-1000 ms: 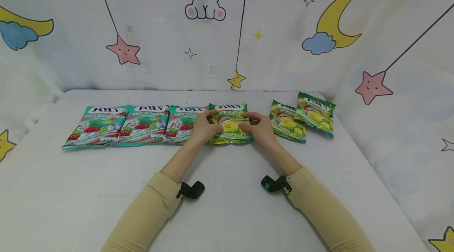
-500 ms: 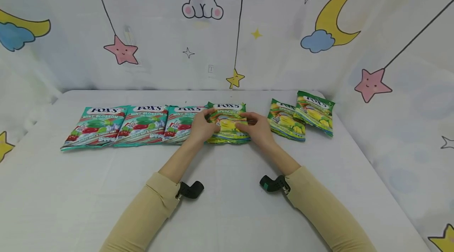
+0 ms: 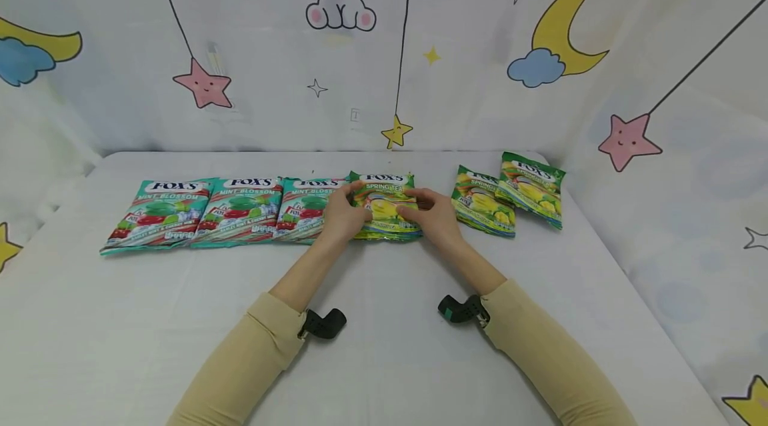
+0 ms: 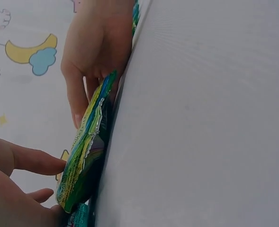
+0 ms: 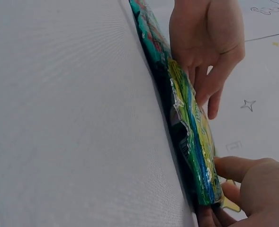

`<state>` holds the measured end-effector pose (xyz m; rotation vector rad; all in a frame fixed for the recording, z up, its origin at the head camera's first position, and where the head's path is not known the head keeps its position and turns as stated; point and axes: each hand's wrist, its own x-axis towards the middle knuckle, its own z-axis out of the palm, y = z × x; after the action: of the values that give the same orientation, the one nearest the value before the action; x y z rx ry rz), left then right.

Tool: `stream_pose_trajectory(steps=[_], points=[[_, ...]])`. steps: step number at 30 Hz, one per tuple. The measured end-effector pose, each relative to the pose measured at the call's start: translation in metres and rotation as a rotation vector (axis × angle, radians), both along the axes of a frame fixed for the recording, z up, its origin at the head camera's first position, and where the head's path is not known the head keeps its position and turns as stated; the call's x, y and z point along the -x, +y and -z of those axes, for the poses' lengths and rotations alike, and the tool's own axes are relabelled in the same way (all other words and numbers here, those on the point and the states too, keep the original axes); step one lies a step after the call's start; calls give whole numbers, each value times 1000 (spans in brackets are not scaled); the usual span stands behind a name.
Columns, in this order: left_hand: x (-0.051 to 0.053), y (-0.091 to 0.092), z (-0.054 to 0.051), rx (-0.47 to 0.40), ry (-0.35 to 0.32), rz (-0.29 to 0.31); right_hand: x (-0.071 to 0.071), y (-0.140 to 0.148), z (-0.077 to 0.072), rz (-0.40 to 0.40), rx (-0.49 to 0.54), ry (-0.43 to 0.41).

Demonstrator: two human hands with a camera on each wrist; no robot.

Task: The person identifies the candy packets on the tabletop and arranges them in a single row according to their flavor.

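A green and yellow Fox's Spring Tea candy bag (image 3: 385, 213) lies face up on the table between both hands. My left hand (image 3: 345, 213) grips its left edge, the thumb on the front of the bag. On the opposite edge my right hand (image 3: 439, 216) holds it the same way; in the right wrist view some of its fingers (image 5: 208, 217) reach under the bag. The teal Mint Blossom candy bag (image 3: 303, 213) lies directly left of it, partly covered by the left hand. Both wrist views show the held bag edge-on, low against the table.
Two more Mint Blossom bags (image 3: 240, 209) (image 3: 162, 213) continue the row leftward. At the right lie two Spring Tea bags (image 3: 480, 203) (image 3: 533, 186), one overlapping the other. A printed cloth (image 3: 270, 113) hangs behind the white table (image 3: 372, 346).
The head view has shifted slightly. Both hands keep their hold on the Spring Tea bag, which stays at the right end of the row with little visible movement.
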<state>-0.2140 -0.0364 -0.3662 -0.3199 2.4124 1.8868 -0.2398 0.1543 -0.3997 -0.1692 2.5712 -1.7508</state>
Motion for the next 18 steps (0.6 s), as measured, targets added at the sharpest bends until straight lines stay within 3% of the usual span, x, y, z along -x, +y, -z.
stream_pose_trajectory(steps=[8, 18], points=[[-4, 1, -7, -14, 66, -23, 0, -1, 2, -5, -7, 28], [-5, 1, -8, -25, 77, -26, 0, -1, 3, -12, -25, 32]])
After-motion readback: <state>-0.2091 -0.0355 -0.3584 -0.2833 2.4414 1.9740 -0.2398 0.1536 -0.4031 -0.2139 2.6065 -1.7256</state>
